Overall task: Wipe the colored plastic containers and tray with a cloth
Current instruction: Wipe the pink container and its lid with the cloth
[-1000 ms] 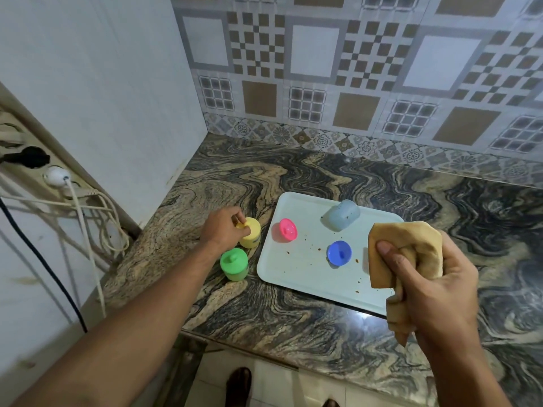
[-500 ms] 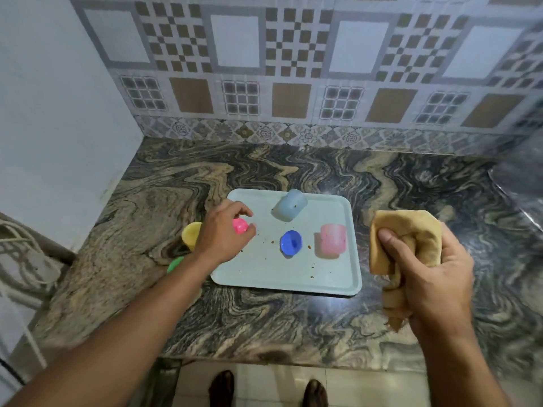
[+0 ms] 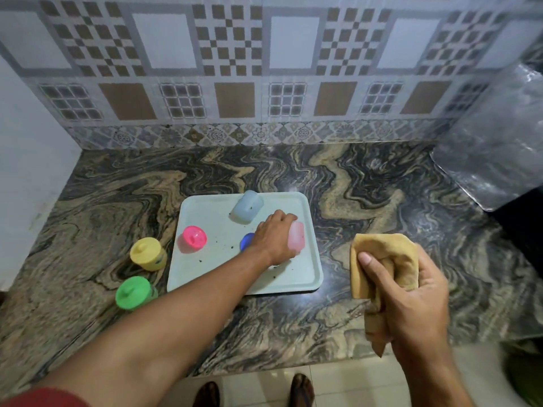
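A pale green tray [image 3: 305, 282] speckled with crumbs lies on the marble counter. On it are a pink lid [image 3: 194, 236], a blue lid [image 3: 246, 240] half hidden by my hand, a light blue container [image 3: 248, 205] on its side and a pale pink container [image 3: 296, 240] on its side. My left hand [image 3: 274, 237] reaches over the tray and curls around the pale pink container. My right hand [image 3: 411, 292] grips a crumpled tan cloth [image 3: 382, 254] to the right of the tray. A lidded yellow container [image 3: 147, 254] and a lidded green container [image 3: 133, 292] stand left of the tray.
The marble counter [image 3: 367, 186] ends at a tiled wall behind and a white wall on the left. A shiny foil-covered surface [image 3: 499, 160] sits at the far right. The counter's front edge runs just below my arms, with my feet on the floor beneath.
My left hand has moved right, from the yellow container past the pink lid to the pale pink container. The view swung rightwards. The cloth stays bunched in my right hand.
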